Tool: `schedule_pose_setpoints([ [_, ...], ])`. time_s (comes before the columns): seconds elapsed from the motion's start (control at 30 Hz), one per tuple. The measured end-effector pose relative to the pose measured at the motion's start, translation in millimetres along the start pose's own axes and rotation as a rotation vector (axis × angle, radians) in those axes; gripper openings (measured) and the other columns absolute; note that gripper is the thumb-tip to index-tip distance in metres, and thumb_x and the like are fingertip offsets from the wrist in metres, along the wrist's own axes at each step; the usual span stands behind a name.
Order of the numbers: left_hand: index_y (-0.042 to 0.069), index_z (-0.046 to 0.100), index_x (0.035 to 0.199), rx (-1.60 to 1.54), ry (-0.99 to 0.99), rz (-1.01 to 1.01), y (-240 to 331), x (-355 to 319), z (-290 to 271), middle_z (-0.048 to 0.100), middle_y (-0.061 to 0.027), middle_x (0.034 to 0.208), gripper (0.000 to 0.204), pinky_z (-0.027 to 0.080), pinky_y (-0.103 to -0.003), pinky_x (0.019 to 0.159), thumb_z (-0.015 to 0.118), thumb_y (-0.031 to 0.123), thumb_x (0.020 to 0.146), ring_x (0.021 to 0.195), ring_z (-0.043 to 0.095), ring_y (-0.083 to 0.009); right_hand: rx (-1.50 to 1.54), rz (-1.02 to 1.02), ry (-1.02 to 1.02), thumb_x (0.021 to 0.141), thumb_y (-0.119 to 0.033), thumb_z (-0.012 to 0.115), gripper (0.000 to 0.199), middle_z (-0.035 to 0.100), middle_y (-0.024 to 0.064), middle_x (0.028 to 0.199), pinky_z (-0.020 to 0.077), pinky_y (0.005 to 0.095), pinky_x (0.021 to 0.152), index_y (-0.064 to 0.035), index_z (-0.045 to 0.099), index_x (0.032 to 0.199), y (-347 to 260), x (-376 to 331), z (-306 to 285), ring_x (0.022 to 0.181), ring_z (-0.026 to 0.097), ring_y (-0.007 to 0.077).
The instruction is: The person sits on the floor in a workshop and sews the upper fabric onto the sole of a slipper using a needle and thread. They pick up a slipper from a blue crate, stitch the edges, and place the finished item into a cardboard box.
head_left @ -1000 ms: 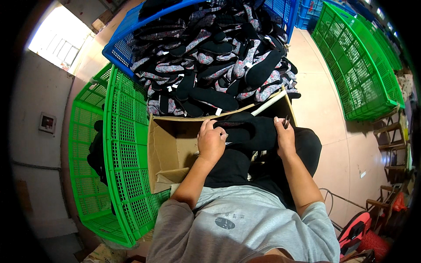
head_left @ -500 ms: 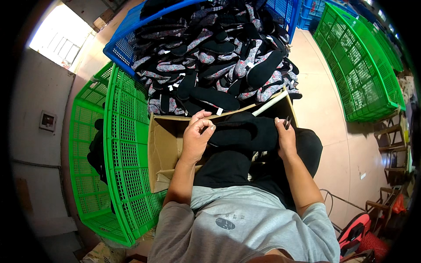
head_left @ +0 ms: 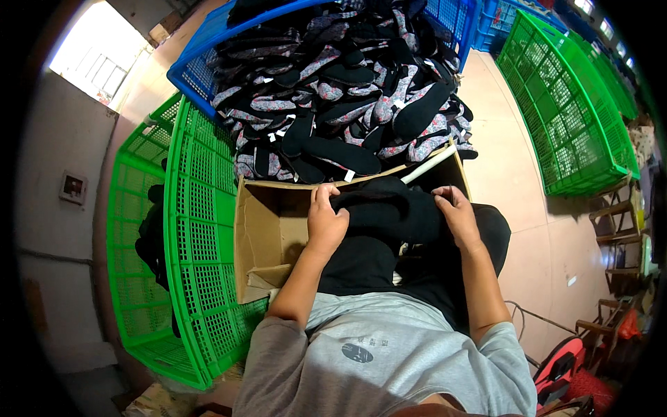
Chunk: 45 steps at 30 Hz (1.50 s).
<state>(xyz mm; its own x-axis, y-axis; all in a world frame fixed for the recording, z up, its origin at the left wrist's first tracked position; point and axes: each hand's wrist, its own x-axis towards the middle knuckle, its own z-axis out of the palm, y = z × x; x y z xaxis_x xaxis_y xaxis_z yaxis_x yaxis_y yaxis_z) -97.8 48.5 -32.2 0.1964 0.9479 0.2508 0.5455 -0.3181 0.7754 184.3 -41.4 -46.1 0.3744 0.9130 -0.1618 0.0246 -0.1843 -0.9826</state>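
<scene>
Cloth shoe [head_left: 397, 224], oblong, between fingers [head_left: 449, 202]

The soft black cloth slipper [head_left: 417, 217] between your left hand [head_left: 326, 224] and right hand [head_left: 458, 214] is one solid shade outside, like your black fabric trousers [head_left: 361, 264]. Beyond both hands, the heaped cloth slippers [head_left: 344, 154] pair black soles [head_left: 421, 111] with pale grey floral print flecked red. Left of your left hand: tan cardboard box [head_left: 260, 233], bright green plastic mesh crate [head_left: 207, 243].
</scene>
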Motion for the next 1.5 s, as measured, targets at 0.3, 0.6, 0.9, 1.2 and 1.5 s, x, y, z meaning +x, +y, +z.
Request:
schedule_pose_setpoints([
  [0.3,0.003,0.056,0.108,0.121,-0.125,0.085,38.5,-8.7,-13.1,0.06,-0.0186,0.11,0.043,0.047,-0.044,0.091,0.062,-0.004,0.066,0.103,0.058,-0.0409,-0.531,-0.39,-0.331,0.078,-0.022,0.077,0.043,0.068,0.0121,0.1,0.052,0.0338,0.081,-0.0125,0.064,0.118,-72.3,-31.4,36.7,0.09,0.067,0.0254],
  [0.6,0.003,0.059,0.108,0.14,-0.013,0.044,19.1,-19.0,2.0,0.061,-0.0172,0.106,0.045,0.048,-0.043,0.089,0.062,-0.005,0.064,0.099,0.059,-0.0394,-0.467,-0.25,-0.214,0.08,-0.001,0.062,0.038,0.068,0.0135,0.109,0.0499,0.0319,0.089,-0.0064,0.063,0.118,-16.0,-34.9,86.5,0.102,0.066,0.0278],
  [0.9,0.001,0.065,0.105,0.051,0.091,0.087,-11.3,-15.6,32.6,0.064,-0.0165,0.104,0.046,0.049,-0.039,0.084,0.054,-0.012,0.062,0.094,0.061,-0.0358,-0.43,-0.313,0.0,0.081,-0.003,0.064,0.039,0.068,0.0149,0.106,0.0516,0.0381,0.085,-0.0136,0.063,0.119,2.5,-45.9,99.5,0.1,0.064,0.0344],
  [1.2,0.0,0.07,0.096,-0.177,-0.32,0.134,23.5,-0.7,-8.0,0.068,-0.0127,0.093,0.038,0.05,-0.029,0.077,0.055,-0.013,0.063,0.085,0.066,-0.0259,-0.372,-0.515,0.117,0.077,-0.006,0.073,0.029,0.069,0.0093,0.098,0.0492,0.0364,0.075,-0.0105,0.068,0.105,11.3,-59.0,108.0,0.084,0.063,0.0303],
  [1.5,-0.002,0.07,0.098,-0.726,-0.925,-0.332,10.6,3.6,-30.0,0.071,-0.0072,0.093,0.02,0.05,-0.025,0.076,0.076,0.006,0.08,0.082,0.066,-0.0147,0.277,-0.093,-0.27,0.089,-0.008,0.069,0.011,0.062,0.0013,0.085,0.0455,0.0237,0.07,-0.0032,0.059,0.09,9.2,-58.4,97.2,0.077,0.056,0.0092],
])
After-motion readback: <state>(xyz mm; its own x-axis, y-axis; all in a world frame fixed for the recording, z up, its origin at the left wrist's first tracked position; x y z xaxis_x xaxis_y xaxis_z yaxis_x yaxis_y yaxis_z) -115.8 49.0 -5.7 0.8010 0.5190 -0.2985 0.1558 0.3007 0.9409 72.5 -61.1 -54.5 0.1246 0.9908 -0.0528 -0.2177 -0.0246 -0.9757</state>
